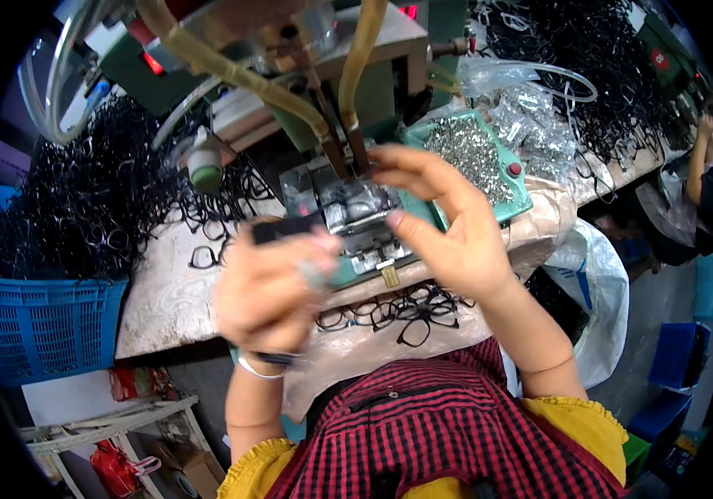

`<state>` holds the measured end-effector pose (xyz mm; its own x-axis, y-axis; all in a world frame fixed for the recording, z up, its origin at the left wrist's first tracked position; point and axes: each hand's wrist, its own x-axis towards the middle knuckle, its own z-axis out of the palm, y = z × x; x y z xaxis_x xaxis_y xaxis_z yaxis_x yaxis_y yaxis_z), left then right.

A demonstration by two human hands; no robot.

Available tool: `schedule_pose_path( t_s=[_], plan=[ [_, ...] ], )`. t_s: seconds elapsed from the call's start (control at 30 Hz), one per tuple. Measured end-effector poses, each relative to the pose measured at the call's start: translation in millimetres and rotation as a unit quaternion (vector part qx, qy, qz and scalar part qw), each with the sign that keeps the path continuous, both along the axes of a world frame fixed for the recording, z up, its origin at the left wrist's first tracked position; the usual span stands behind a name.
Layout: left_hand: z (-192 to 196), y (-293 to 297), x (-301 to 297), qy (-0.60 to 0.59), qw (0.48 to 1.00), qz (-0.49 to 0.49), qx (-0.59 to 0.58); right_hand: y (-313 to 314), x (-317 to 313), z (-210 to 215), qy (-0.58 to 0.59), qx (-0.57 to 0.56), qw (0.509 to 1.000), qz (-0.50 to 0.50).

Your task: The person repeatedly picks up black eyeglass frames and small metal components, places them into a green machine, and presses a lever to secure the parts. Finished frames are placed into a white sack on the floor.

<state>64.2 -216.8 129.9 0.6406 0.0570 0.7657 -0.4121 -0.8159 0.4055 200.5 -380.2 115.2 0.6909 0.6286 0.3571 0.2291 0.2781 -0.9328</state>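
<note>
My left hand (272,287) is smeared by motion beside the left of the machine's metal fixture (361,212). A dark flat strip (287,226) shows at its fingertips; whether the hand holds it I cannot tell. My right hand (460,229) is at the fixture's right side, thumb and fingers apart, with nothing visible between them. Its fingertips reach close to two brown prongs (346,158) that come down over the fixture. Black eyeglass frames (423,312) lie on the covered table edge in front of me.
A green tray (516,169) of small metal parts stands right of the machine, beside clear bags (531,121) of parts. Piles of black frames (82,191) rise at left, partly in a blue basket (53,324). Yellowish hoses (240,75) hang overhead. Another person (698,191) sits far right.
</note>
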Motion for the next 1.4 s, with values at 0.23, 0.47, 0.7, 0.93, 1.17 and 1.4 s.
schedule_pose_path(
  t_s=[0.23,0.47,0.7,0.93,1.17,1.4],
  plan=[
    [-13,-15,23,0.035,0.99,-0.056,0.123,-53,87,-97,-0.347,-0.305,0.816,-0.349],
    [-11,-17,24,0.037,0.99,-0.065,0.116,-24,81,-89,-0.477,-0.298,0.783,-0.266],
    [-67,-12,-50,0.007,0.987,0.128,0.1,-71,147,-82,-0.143,-0.296,0.866,-0.377],
    [-156,108,-103,0.003,0.807,0.375,-0.456,-44,98,-93,-0.251,-0.215,0.882,-0.336],
    [-121,177,-111,0.139,0.848,0.458,-0.228,-56,86,-114,0.076,0.07,0.918,-0.384],
    [-158,217,-73,0.393,0.722,0.521,-0.23,3,82,-88,0.018,-0.011,0.955,-0.295]
  ],
)
